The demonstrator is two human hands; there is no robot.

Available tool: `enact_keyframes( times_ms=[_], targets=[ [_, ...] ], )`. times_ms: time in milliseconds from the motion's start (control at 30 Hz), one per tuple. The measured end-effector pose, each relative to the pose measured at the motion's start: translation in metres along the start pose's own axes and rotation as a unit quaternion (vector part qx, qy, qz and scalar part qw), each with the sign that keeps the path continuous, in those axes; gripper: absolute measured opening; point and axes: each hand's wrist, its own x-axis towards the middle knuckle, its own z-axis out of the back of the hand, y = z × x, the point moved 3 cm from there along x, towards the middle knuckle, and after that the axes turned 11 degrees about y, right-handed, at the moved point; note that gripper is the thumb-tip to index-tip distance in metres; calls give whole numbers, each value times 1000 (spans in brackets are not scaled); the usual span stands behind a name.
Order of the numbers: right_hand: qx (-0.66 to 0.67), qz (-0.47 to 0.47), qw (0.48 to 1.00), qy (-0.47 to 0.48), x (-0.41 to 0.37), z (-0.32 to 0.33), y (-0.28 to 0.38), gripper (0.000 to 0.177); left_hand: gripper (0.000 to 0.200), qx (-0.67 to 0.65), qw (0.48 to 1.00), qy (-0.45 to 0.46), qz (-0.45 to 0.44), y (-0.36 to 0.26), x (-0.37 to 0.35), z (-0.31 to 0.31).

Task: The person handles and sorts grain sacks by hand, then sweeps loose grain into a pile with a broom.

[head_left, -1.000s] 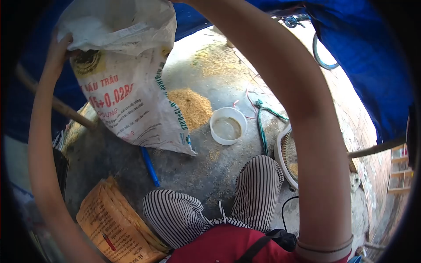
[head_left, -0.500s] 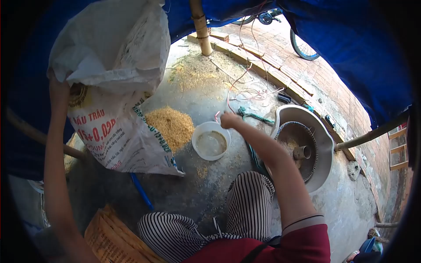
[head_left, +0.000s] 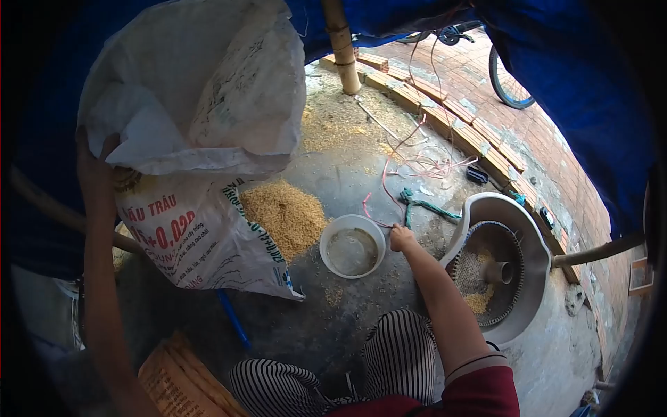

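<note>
A large white woven sack (head_left: 201,229) with red and green print stands open at the left, leaning over the floor. My left hand (head_left: 97,163) grips its rim. My right hand (head_left: 401,238) is closed on a thin pink string (head_left: 379,221), just right of a white bowl (head_left: 352,247) with cloudy contents. Beside the bowl, between it and the sack, lies a heap of yellow-brown grain husks (head_left: 285,215). Further right is a large grey tub (head_left: 531,292) holding a round woven basket (head_left: 514,299) with a short tube and some grain inside.
A bamboo post (head_left: 342,52) rises at the back, near a row of bricks (head_left: 445,115). Green cord (head_left: 434,208) and tangled pink string lie on the floor. A blue stick (head_left: 234,320) and brown sack (head_left: 177,382) are near my knees. Blue tarp (head_left: 577,104) hangs around; a bicycle wheel (head_left: 511,87) stands outside.
My right hand has moved down and slightly right, from above the bowl's edge to beside it. The view has shifted, and the sack's mouth looks wider.
</note>
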Motion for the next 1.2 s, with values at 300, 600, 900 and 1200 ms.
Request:
enact_keyframes(
  times_ms=[300, 600, 900, 1200],
  targets=[
    [5, -11, 999, -39, -27, -1, 7, 33, 65, 12, 999, -11, -33, 12, 1, 2],
    [158, 19, 987, 35, 17, -15, -21, 32, 64, -3, 998, -8, -55, 13, -2, 5],
    [16, 7, 991, -131, -49, 4, 13, 34, 67, 25, 999, -2, -34, 10, -1, 13],
    [103, 69, 973, -194, -26, 9, 2, 24, 63, -124, 985, 118, -38, 4, -7, 22]
  ],
)
